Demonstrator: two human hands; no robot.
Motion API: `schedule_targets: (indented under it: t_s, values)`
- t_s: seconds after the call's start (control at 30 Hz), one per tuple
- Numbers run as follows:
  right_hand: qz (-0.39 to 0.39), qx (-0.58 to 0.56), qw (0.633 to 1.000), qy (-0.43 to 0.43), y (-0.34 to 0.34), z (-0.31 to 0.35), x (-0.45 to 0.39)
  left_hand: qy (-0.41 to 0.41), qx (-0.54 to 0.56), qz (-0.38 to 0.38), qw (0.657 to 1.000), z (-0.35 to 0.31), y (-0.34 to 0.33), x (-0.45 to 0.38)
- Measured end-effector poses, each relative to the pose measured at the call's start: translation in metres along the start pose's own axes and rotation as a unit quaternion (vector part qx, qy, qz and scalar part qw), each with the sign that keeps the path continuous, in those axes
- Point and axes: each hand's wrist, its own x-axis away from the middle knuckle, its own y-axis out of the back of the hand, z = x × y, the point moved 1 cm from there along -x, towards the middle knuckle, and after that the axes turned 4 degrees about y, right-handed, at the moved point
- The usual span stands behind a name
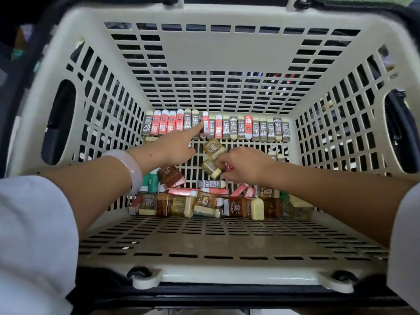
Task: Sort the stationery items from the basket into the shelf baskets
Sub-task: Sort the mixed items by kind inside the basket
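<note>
- Along the far wall of the basket (218, 57), across the middle of the frame, a row of sleeved erasers (213, 127) stands on end, packed side by side: about twenty, roughly seven red, the rest grey marked 2B.
- Lower centre, against the near wall, lies a loose heap of mixed erasers (204, 201): brown and amber boxed ones, red and grey sleeved ones, something green; I make it some twenty-odd, overlap forbids an exact count.
- Left hand (175, 148) points, forefinger straight, its tip touching a white-and-red eraser (205, 125) in the row; other fingers curled, holding nothing.
- Right hand (245, 165) has fingers curled down among loose pieces beside two amber boxed erasers (213, 160); a red piece shows at its fingers, though whether they pinch it I cannot tell.
- Judged: each piece is light, firm, slightly rubbery; paper sleeves may slip, so pinch across the long sides.
</note>
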Motion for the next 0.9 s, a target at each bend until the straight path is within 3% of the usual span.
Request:
schedule_targets:
  t_s: [0.13, 0.27, 0.43, 0.5, 0.6, 0.77, 0.9]
  values:
    - [-0.086, -0.080, 0.992, -0.043, 0.018, -0.009, -0.005, -0.003, -0.036, 0.002, 0.999, -0.009, 0.005, -0.009]
    - [-0.195, -0.166, 0.959, -0.120, 0.035, -0.026, -0.018, 0.009, -0.034, -0.015, 0.999, -0.008, 0.002, -0.015]
    - [-0.237, -0.213, 0.929, -0.191, 0.033, -0.024, -0.045, 0.028, 0.028, -0.106, 0.994, -0.001, 0.007, -0.019]
    - [-0.255, -0.253, 0.916, -0.175, 0.030, -0.014, -0.055, 0.019, 0.025, -0.093, 0.995, -0.003, 0.008, -0.019]
    - [-0.254, -0.294, 0.912, -0.135, 0.027, -0.003, -0.062, -0.010, 0.001, -0.047, 0.999, -0.007, 0.005, -0.018]
    - [-0.217, -0.351, 0.899, -0.145, 0.039, -0.010, -0.045, -0.010, -0.023, -0.032, 0.999, -0.010, 0.004, -0.015]
    - [-0.142, -0.336, 0.919, -0.148, 0.046, -0.014, -0.024, -0.012, 0.061, -0.028, 0.998, -0.017, 0.006, -0.012]
